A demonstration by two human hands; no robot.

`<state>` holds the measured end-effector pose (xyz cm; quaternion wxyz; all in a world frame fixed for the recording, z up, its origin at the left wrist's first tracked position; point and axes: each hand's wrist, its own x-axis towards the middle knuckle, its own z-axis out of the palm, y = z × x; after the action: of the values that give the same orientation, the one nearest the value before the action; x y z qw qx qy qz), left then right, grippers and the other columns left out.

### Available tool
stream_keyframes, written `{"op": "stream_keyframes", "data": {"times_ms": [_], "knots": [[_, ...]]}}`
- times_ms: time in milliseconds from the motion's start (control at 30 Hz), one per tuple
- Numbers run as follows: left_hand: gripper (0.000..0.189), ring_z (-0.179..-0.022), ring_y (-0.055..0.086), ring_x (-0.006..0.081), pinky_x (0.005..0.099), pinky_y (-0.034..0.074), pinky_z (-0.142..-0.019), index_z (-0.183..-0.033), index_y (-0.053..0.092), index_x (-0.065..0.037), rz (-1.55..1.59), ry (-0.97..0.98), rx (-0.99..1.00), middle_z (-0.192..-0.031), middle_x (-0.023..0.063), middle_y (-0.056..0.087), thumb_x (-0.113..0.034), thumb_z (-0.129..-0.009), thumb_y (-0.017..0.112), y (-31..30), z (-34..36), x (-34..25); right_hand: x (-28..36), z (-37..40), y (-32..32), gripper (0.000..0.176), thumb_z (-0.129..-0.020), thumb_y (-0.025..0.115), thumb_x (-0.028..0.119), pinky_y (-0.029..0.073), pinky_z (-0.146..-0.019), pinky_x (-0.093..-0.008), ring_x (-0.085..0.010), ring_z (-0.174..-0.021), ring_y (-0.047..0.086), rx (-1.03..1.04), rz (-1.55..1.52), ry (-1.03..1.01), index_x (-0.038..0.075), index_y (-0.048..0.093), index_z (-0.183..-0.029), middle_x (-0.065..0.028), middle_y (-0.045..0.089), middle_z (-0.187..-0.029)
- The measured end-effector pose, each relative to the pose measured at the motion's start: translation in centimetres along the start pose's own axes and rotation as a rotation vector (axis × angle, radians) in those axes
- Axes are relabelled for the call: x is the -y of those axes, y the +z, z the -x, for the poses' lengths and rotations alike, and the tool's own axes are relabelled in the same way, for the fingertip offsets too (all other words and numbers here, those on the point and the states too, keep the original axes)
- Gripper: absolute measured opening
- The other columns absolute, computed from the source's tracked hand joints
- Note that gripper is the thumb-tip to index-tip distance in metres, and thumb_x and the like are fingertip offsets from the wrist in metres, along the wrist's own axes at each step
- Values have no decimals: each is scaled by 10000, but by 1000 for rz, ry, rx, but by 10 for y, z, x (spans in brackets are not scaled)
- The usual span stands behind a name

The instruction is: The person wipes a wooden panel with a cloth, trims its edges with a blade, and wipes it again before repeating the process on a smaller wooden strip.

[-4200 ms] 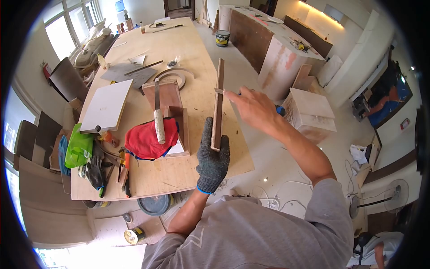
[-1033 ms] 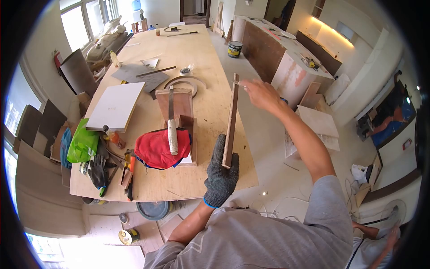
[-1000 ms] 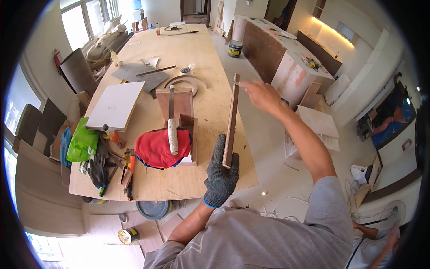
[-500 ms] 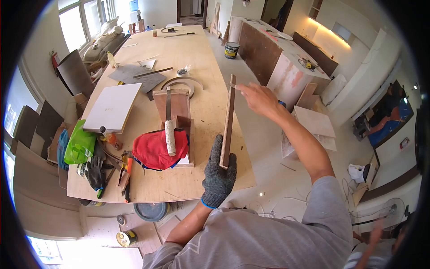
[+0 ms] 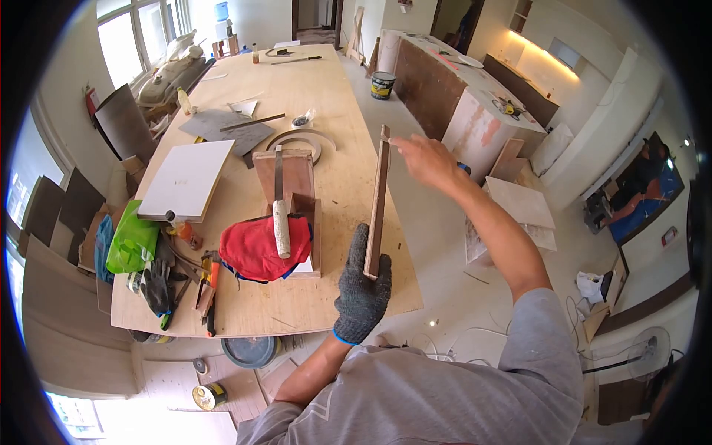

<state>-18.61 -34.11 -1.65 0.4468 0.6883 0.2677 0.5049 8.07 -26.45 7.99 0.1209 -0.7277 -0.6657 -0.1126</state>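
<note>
In the head view, my left hand (image 5: 363,291) wears a dark grey knit glove and is closed around the lower end of a narrow wooden strip (image 5: 377,204). The strip stands steeply, brown on its face and paler along the edge. My bare right hand (image 5: 426,159) is at its upper end, fingers pinched together against the edge. What they hold, if anything, is too small to make out. To the left on the table, a file with a white-wrapped handle (image 5: 281,230) lies over a red cloth (image 5: 256,248) and a brown wooden piece (image 5: 285,174).
The plywood table (image 5: 348,315) also carries a white board (image 5: 188,178), a green bag (image 5: 133,236), a hammer (image 5: 213,278), gloves (image 5: 157,285) and curved strips (image 5: 311,141). Boards (image 5: 519,200) stand at right, near a fan (image 5: 648,354). A bucket (image 5: 382,85) is farther back.
My right hand stays at the strip's upper end with only a slight shift. The blurred arm of another person at the lower right has left the spot, so the fan shows more fully.
</note>
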Motion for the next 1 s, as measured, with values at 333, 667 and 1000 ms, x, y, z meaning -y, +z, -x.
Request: {"op": "stream_keyframes", "data": {"times_ms": [333,667,1000], "knots": [[579,-1315,528,265,359,433,-1063,-1471,416,35,50,-43,19,-1456,223,511,-70,-947,638,-1,-1,-3,7,7,-8,306,-1003,510,202,526,-788,-516,-413,-927,648,11,-4,-28,191,604,-1294,-188,635,-1025],[580,-1313,533,274,368,440,-1056,-1471,419,32,20,6,3,-1458,227,509,-67,-945,640,0,0,-1,-1,4,-1,290,-1007,501,200,526,-764,-515,-416,-899,652,-20,16,-14,174,609,-1275,-190,632,-1024],[580,-1300,541,261,358,440,-1054,-1474,416,32,29,-32,11,-1447,225,519,-59,-944,633,-3,-2,-3,4,5,0,286,-1013,496,212,517,-778,-518,-409,-921,645,-16,-23,-29,178,609,-1274,-186,636,-1020]]}}
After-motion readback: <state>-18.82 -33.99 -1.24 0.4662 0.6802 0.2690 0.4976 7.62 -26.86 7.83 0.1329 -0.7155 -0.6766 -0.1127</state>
